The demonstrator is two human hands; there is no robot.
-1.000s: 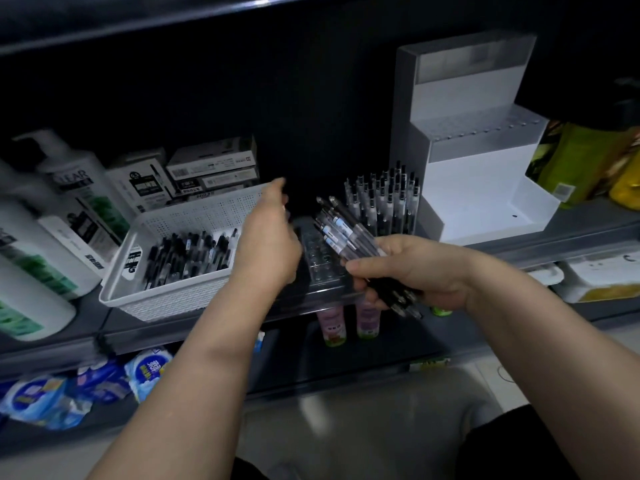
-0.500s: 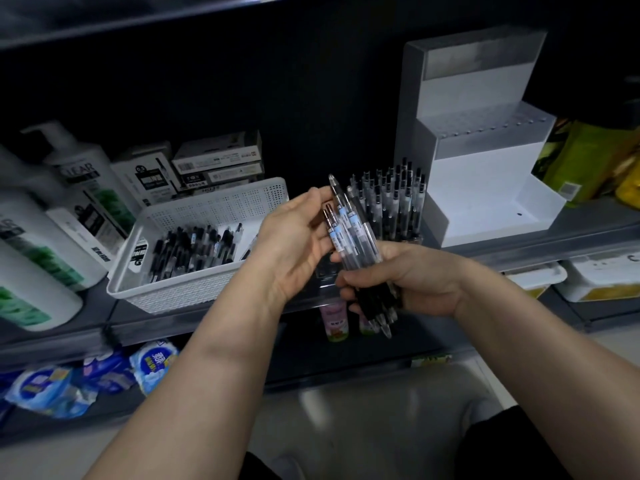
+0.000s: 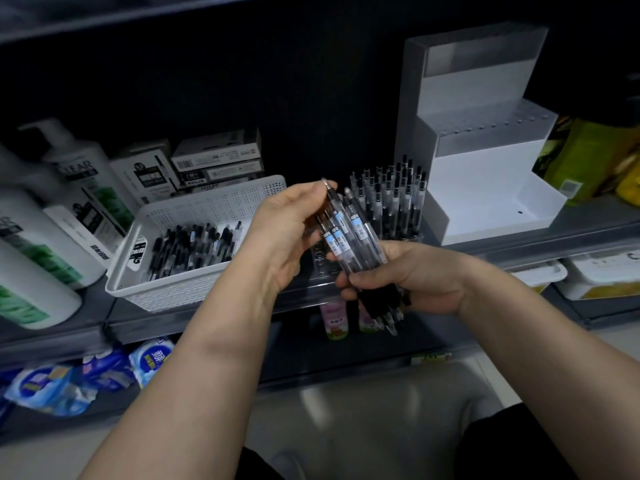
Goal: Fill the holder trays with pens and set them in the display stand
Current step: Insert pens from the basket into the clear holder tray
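Partway: one holder tray (image 3: 391,206) stood full of upright pens on the shelf beside the white display stand (image 3: 485,192), not yet in it. Our right hand (image 3: 415,275) clenched a pen bundle (image 3: 349,237), clear barrels, blue labels. Our left hand (image 3: 287,233) pinched one tip. Loose pens remained in the basket (image 3: 166,292).

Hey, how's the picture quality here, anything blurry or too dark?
Head view: dim overall, shelf back nearly black; bottles at left smeared by blur; held pens fairly sharp; white stand brightest, leaning from wide-angle distortion.
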